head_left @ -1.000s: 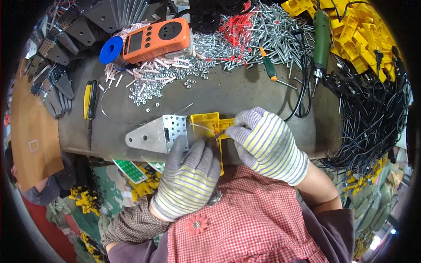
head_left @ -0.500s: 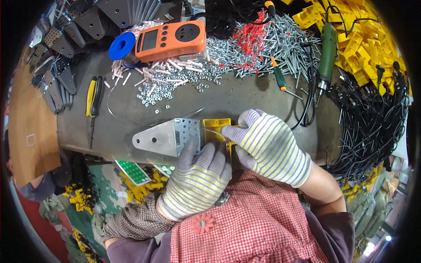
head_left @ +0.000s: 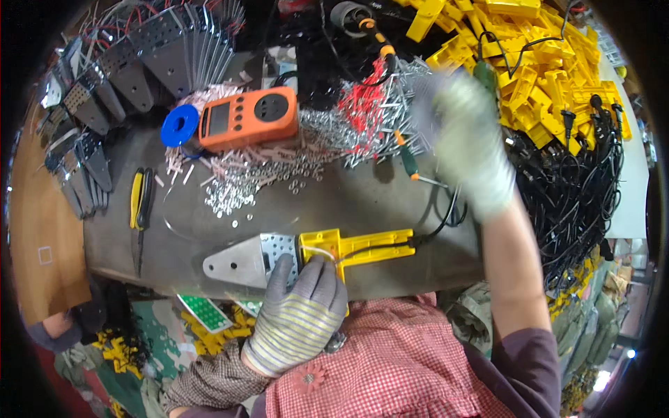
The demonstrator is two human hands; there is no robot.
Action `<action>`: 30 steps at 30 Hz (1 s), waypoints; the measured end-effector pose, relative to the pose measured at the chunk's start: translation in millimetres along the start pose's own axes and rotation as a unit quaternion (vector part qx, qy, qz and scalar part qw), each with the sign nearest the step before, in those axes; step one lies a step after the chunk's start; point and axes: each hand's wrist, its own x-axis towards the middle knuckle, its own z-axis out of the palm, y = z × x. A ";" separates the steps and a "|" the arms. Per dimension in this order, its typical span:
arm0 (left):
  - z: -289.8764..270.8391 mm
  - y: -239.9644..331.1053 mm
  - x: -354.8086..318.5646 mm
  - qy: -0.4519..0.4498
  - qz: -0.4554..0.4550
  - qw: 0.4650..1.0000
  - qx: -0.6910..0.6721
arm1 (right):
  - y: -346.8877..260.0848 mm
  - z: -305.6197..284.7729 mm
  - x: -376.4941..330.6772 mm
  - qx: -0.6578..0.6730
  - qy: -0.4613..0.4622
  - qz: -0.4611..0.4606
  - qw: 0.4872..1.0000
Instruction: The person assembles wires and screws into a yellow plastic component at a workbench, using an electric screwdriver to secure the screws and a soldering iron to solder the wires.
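My left hand [head_left: 300,313], in a striped glove, presses its curled fingers on the yellow plastic handle housing [head_left: 383,238] at the table's near edge. Its index finger touches the perforated end of a grey tapered metal plate [head_left: 233,263], which adjoins the housing. A black cord [head_left: 439,226] runs into the housing's right end, and a pale wire [head_left: 317,249] shows inside. My right hand [head_left: 463,139] is stretched far forward, smeared by motion, over the right side of the screw pile [head_left: 411,80]. Its fingers cannot be made out. Beside it shows part of a green power tool [head_left: 486,75].
An orange meter [head_left: 251,118] and a blue wire spool [head_left: 180,125] stand behind scattered nuts [head_left: 230,198]. Yellow-handled pliers [head_left: 141,202] lie left; a green screwdriver [head_left: 407,157] lies by the screws. Yellow housings [head_left: 523,83] and black cords [head_left: 578,181] are heaped right.
My right hand has left the yellow housing and swung forward to the right, over the screws. My left hand stays on the housing. The view has shifted, so the table sits lower.
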 end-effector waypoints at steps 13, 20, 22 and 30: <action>-3.5 1.4 1.7 -0.004 -0.022 1.000 -0.021 | 75.7 3.7 150.3 0.067 0.086 0.141 0.984; 0.3 -12.6 7.6 0.030 0.028 0.998 -0.048 | -30.4 -69.1 -98.9 -0.227 -0.199 0.092 0.949; 0.8 -16.8 9.3 0.015 0.052 0.998 -0.033 | -28.9 -55.4 -134.0 -0.193 -0.209 0.143 0.948; -10.2 -45.2 21.5 -0.013 0.103 0.985 -0.141 | 2.2 -58.7 -153.7 -0.170 -0.080 -0.001 0.982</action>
